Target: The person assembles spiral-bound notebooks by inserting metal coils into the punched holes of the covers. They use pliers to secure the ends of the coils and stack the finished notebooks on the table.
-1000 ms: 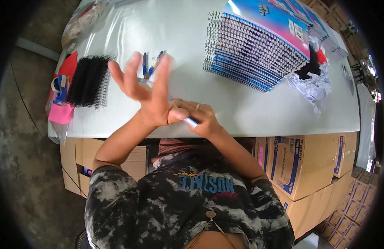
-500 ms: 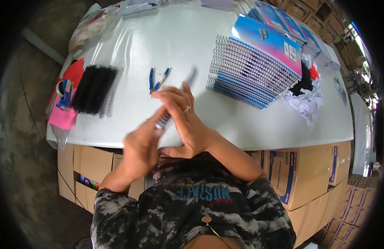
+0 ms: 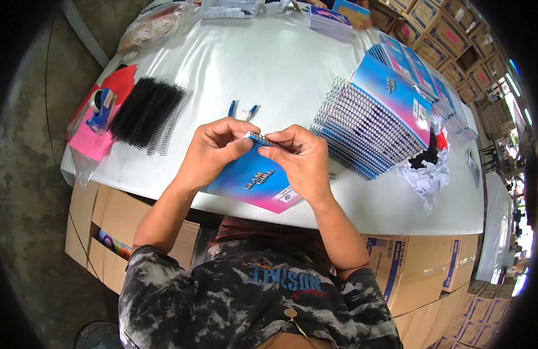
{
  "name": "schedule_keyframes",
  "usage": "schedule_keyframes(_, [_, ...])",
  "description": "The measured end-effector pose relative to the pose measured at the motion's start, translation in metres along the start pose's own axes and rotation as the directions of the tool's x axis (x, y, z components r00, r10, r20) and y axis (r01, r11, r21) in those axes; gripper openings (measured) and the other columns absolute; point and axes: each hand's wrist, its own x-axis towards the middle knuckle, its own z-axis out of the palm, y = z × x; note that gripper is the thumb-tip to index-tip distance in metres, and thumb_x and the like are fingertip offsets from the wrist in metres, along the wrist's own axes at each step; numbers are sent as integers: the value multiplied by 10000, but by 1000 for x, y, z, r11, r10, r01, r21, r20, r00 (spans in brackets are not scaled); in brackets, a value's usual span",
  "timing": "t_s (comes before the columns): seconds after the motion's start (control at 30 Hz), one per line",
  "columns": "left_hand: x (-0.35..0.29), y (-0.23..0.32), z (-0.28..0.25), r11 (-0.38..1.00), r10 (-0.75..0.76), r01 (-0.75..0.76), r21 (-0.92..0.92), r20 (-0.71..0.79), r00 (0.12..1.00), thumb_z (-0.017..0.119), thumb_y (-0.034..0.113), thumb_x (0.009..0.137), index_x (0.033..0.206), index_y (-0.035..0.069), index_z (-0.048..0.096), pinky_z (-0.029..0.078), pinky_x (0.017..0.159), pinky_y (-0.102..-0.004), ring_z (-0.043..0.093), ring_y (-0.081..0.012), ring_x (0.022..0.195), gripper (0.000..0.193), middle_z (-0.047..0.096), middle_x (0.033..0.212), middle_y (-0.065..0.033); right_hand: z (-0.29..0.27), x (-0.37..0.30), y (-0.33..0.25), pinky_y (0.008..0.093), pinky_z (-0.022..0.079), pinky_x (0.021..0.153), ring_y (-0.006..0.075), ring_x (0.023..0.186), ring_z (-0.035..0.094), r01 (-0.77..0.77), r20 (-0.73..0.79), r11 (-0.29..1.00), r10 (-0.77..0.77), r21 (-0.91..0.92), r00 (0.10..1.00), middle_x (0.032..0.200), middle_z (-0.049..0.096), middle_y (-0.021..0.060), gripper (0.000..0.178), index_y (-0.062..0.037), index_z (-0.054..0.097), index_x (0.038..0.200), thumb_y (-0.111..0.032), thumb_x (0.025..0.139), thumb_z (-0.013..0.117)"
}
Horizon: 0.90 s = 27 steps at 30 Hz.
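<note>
Pale surface (image 3: 222, 75): notebook stack (image 3: 391, 104) toward right edge, black coils (image 3: 147, 110) toward left edge | blue-pink notebook (image 3: 245, 181) by middle of near edge | left hand (image 3: 211, 152): fingers pinching its bound corner | right hand (image 3: 305, 164): fingers grasping its spiral side | blue-handled pliers (image 3: 232, 108) just beyond

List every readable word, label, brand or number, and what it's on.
Wording located, not copied.
Held notebook: cover lettering readable; label too small.
Notebook stack: cover lettering readable; label too small.
Shirt: blue lettering readable, upside down; red unclear.
Cardboard boxes: some readable print; far ones too small.
</note>
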Motion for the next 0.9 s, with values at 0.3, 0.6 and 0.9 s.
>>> schedule_keyframes(0.3, [25,12,-11,961,35,-85,263,191,981,570,-9,695,744,45,584,403,613,-198,483,-37,658,74,566,732,22,6,-5,-6,238,501,647,141,686,617,247,-45,905,-279,-347,959,791,563,75,161,20,574,774,82,679,688])
schedule_keyframes(0.6, [35,23,14,928,17,-77,365,166,986,660,97,737,814,45,597,411,696,-237,530,-70,753,112,602,878,-6,-13,-9,-6,281,471,613,139,703,580,215,-174,931,-274,-296,946,835,568,51,170,-15,578,819,12,704,701])
schedule_keyframes(0.9, [100,57,106,891,443,-432,142,-57,895,578,232,872,1335,12,300,456,668,-272,596,-162,767,584,613,877,-127,-99,16,-94,275,439,787,120,907,480,792,-640,559,-707,-245,301,1045,498,90,352,-10,380,1161,-59,862,561])
